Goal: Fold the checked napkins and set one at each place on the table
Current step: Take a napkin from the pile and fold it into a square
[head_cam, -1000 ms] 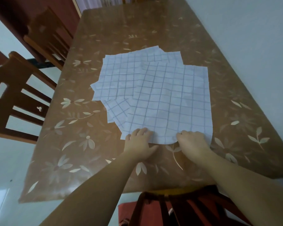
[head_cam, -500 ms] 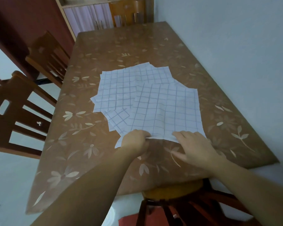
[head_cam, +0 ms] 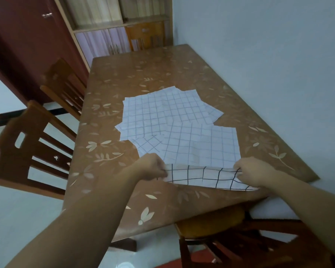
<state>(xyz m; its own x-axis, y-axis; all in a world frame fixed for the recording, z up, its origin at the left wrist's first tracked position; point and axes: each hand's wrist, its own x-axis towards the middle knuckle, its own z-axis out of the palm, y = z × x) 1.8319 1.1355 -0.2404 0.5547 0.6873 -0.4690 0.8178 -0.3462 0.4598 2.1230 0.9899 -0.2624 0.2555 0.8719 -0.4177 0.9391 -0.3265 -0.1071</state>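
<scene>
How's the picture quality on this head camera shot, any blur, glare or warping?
Head view: dim bluish light, a soft sheen on the far end of the table, no hard glare. Head view: wide-angle warping leans the cabinet and the nearer left chair. Head view: left hand and right hand look slightly soft, yet the grid on the lifted checked napkin is readable.

Far tabletop (head_cam: 143, 64) beyond napkin pile (head_cam: 162, 113) passable; wall (head_cam: 259, 55) close along right edge; chairs (head_cam: 27, 144) flank left edge
</scene>
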